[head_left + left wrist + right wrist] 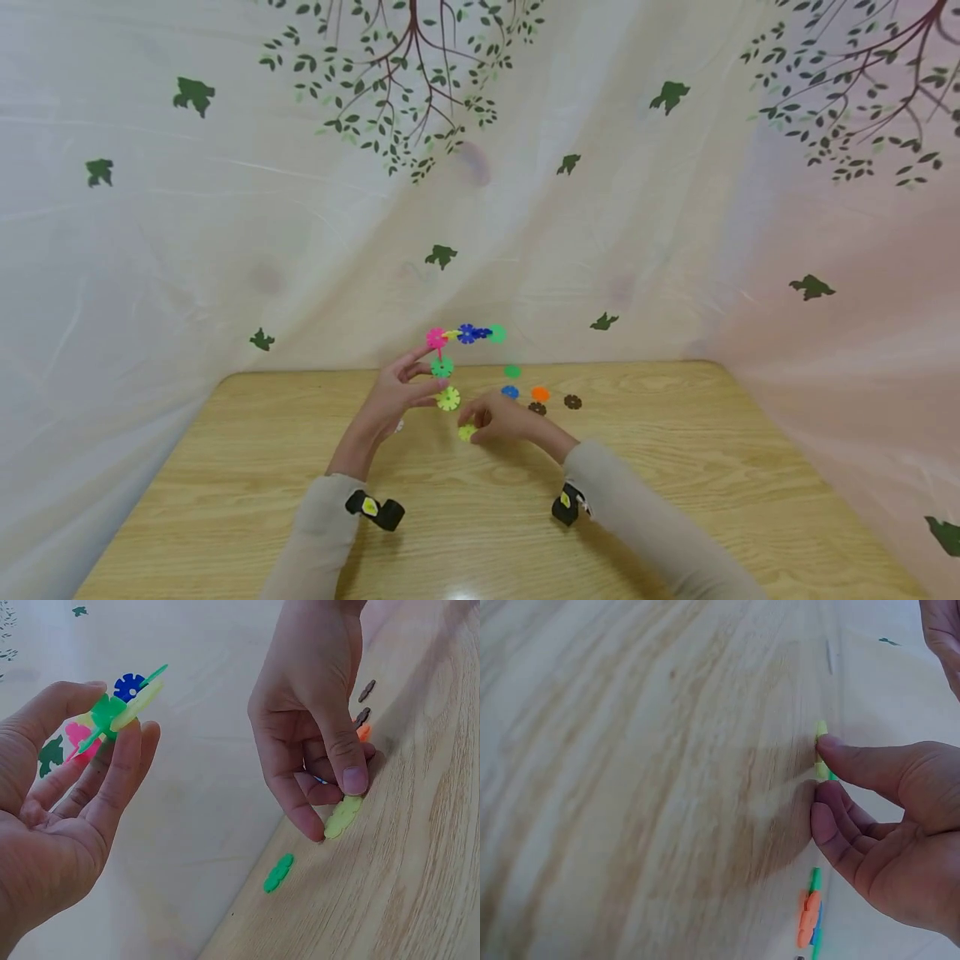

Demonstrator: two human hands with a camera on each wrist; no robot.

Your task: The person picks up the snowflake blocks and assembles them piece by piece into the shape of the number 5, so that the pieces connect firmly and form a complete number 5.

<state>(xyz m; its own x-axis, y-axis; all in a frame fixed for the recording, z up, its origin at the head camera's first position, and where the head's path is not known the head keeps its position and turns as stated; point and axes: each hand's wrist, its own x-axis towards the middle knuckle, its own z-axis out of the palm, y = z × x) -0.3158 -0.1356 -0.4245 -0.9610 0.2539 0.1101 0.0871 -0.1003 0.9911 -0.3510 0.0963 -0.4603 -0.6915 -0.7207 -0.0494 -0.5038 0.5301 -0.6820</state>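
From the head view I see my left hand (395,393) holding a chain of discs (457,350) above the table (675,467). On the left wrist view, my right hand (315,712) pinches a yellow disc (343,816) on the wood. The right wrist view shows thumb and finger narrowly closed on it.

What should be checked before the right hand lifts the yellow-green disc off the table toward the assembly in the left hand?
1. Right hand pinches the yellow-green disc between thumb and finger: ok.
2. Disc clear of the table: not ok, its edge sits on the wood.
3. Left hand holds the flower-disc assembly off the table: ok.
4. Free slot on the assembly's lowest disc facing the right hand: cannot tell.
5. Path between the two hands free of loose pieces: ok; the green disc lies to the side, and the orange disc and brown discs lie behind the right hand.
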